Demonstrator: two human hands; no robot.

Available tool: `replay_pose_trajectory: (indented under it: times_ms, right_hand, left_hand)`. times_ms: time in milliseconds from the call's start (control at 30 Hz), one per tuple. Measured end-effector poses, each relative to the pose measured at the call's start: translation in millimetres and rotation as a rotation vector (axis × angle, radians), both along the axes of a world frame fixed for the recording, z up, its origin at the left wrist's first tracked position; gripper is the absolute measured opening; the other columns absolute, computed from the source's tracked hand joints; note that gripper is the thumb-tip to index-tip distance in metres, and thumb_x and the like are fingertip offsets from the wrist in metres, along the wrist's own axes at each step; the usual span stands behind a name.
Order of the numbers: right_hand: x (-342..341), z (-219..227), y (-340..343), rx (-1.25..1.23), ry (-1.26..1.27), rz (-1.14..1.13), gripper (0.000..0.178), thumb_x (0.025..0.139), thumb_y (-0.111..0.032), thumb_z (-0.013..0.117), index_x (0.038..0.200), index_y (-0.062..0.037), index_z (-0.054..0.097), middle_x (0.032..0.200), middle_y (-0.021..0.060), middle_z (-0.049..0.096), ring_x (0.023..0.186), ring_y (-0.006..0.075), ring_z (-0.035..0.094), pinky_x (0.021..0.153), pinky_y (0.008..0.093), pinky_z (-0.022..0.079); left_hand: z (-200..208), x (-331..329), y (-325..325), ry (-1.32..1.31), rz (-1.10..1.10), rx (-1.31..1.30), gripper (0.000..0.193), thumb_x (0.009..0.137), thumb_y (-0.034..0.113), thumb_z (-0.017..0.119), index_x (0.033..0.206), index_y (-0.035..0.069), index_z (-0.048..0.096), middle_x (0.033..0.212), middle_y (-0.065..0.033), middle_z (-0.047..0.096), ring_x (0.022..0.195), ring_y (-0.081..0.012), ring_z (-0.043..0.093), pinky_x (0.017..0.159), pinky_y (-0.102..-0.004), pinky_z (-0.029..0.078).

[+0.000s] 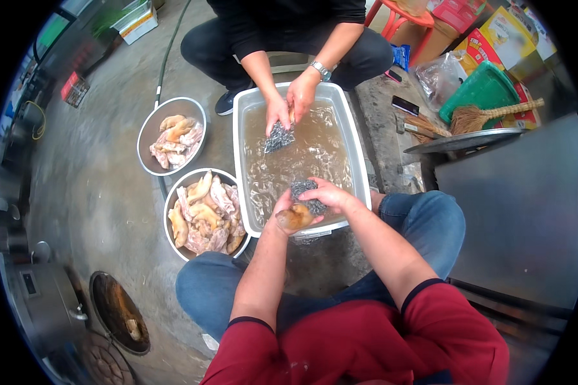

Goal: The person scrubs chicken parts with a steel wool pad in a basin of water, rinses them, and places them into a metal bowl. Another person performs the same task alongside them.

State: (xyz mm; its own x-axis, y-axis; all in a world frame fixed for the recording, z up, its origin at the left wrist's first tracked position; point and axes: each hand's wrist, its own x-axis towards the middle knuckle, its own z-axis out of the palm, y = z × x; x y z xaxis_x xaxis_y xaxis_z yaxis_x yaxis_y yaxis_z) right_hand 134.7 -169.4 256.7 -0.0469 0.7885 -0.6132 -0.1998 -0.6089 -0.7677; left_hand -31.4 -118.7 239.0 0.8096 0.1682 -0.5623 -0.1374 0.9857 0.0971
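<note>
Over the near rim of a white tub (241, 173) of murky water (324, 147), my left hand (281, 206) holds a brownish pig's trotter (295, 217). My right hand (331, 195) grips a grey steel wool scrubber (304, 188) against or just beyond the trotter. Both hands are closed around what they hold, and part of the trotter is hidden by my fingers. Across the tub, another person's hands (289, 106) work with a second steel wool scrubber (279, 138); what else they hold is mostly hidden.
Left of the tub stand two metal bowls, the farther bowl (145, 157) and the nearer bowl (171, 234), with several pale trotters in each. A hose (163, 64) runs behind them. An open floor drain (119, 308) lies lower left. At right are a phone (405, 105), a broom (472, 119) and a green basin (481, 90).
</note>
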Motion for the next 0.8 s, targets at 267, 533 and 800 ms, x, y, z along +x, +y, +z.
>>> replay_pose_trajectory:
  times_ms: [267,533,800]
  right_hand:
    - [-5,-65,-27,-0.167,0.381,-0.733,0.038,0.095,-0.023,0.059,0.127,-0.0027,0.059,0.128,0.0166,0.058,0.119,0.0298,0.056,0.095,0.0486,0.048]
    - [35,-101,-21,-0.190,-0.288,-0.439,0.037,0.085,-0.024,0.074,0.116,-0.0061,0.062,0.103,0.0093,0.071,0.092,0.0255,0.069,0.079,0.0418,0.056]
    - [30,-87,-24,-0.267,-1.173,0.516,0.065,0.075,-0.020,0.077,0.133,-0.0056,0.050,0.122,0.0191,0.065,0.115,0.0342,0.061,0.097,0.0435,0.049]
  left_hand:
    - [0,5,3,0.226,0.080,0.310,0.069,0.097,0.057,0.048,0.145,0.008,0.037,0.136,-0.0137,0.052,0.125,-0.0304,0.050,0.100,-0.0526,0.043]
    - [-32,11,-15,0.252,0.347,0.615,0.042,0.093,0.015,0.064,0.130,0.002,0.049,0.121,-0.0121,0.060,0.112,-0.0263,0.060,0.099,-0.0421,0.047]
    - [-43,0,0,0.158,0.372,0.136,0.048,0.091,0.016,0.061,0.133,0.001,0.045,0.124,-0.0157,0.058,0.115,-0.0320,0.057,0.104,-0.0509,0.045]
